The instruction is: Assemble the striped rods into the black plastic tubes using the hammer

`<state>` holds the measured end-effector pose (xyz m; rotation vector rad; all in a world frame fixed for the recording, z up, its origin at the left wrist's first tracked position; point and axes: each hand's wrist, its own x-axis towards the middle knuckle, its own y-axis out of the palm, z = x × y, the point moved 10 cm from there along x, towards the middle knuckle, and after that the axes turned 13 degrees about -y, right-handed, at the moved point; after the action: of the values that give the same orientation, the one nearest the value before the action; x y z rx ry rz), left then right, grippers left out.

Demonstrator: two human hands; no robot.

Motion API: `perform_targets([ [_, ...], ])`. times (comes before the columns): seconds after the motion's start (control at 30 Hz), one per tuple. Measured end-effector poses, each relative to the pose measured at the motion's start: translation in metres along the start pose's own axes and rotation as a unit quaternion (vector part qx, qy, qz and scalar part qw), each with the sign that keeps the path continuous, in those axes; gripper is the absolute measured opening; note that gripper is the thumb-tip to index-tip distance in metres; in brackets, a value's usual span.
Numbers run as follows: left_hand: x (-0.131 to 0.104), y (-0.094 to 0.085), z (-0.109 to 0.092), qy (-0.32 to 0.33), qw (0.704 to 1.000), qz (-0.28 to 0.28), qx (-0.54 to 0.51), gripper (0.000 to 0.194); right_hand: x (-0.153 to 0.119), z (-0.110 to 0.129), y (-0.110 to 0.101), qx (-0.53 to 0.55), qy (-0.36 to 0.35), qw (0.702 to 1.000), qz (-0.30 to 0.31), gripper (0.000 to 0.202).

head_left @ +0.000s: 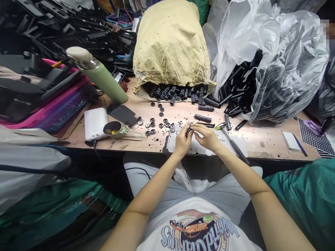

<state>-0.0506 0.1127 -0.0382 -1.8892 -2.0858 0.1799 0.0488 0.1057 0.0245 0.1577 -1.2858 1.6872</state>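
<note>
Near the table's front edge, my left hand is closed around a black studded roller, held upright and partly hidden by the fingers. My right hand meets it there, thumb and fingertips pinched at the roller's top end. Just beyond the hands, similar studded rollers lie on the wood. A hammer with a dark handle rests to the right of my right hand, its head by some thin black rods. Small black round caps are scattered to the left.
A tan sack spills rollers at the back. Right of it, a clear plastic bag holds black tubes. A green bottle, a white power bank, a metal cup and a pink basket stand left.
</note>
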Motion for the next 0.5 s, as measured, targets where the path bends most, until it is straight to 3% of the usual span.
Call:
perform_targets([
  [0.07,-0.002,0.005,0.0,0.013,1.0,0.001,-0.026,0.042,-0.009,-0.012,-0.009,-0.029,0.021,0.999,0.008,0.028],
  [0.13,-0.004,0.012,0.001,0.02,0.999,0.017,-0.039,0.039,-0.024,-0.046,-0.036,-0.103,0.097,0.99,-0.011,0.027],
  [0.23,-0.004,0.015,0.008,-0.006,0.999,0.023,-0.041,0.036,-0.061,-0.112,-0.095,-0.286,0.266,0.92,-0.034,0.029],
  [0.3,-0.002,0.012,0.013,-0.036,0.998,0.012,-0.045,0.037,-0.077,-0.146,-0.119,-0.361,0.311,0.879,0.014,0.03],
  [0.43,0.002,0.011,0.012,-0.072,0.996,0.011,-0.06,0.035,-0.082,-0.185,-0.126,-0.397,0.293,0.86,0.126,0.032],
  [0.5,0.004,0.012,0.009,-0.086,0.994,0.028,-0.058,0.033,-0.078,-0.19,-0.125,-0.391,0.285,0.864,0.139,0.027],
])
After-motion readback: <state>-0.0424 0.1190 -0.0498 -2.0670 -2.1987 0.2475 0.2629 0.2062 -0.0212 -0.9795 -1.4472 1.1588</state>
